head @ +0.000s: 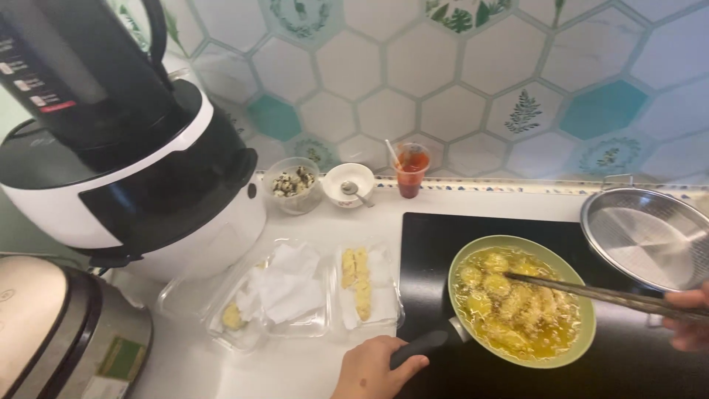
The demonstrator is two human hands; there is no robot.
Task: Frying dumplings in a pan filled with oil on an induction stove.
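1. Left hand [369, 369], bottom centre: fingers curled tight around the black handle [421, 346] of a round pale-green frying pan [583, 325].
2. Right hand [687, 319], right edge: fingers pinching dark chopsticks [583, 292], tips on breaded pieces [517, 303] in glossy yellow oil.
3. Beside, upper right: round steel mesh strainer [650, 236].
4. Lower centre-left: clear plastic trays [284, 295] with crumpled white paper.

Left hand [371, 372]: enters from the lower frame edge, back of the hand facing up, fingers and thumb curled closed around the black pan handle [422, 346]. Right hand [688, 319]: visible only in part at the right frame edge, fingers closed on a pair of dark chopsticks [591, 294] that point left. The two hands are well apart.
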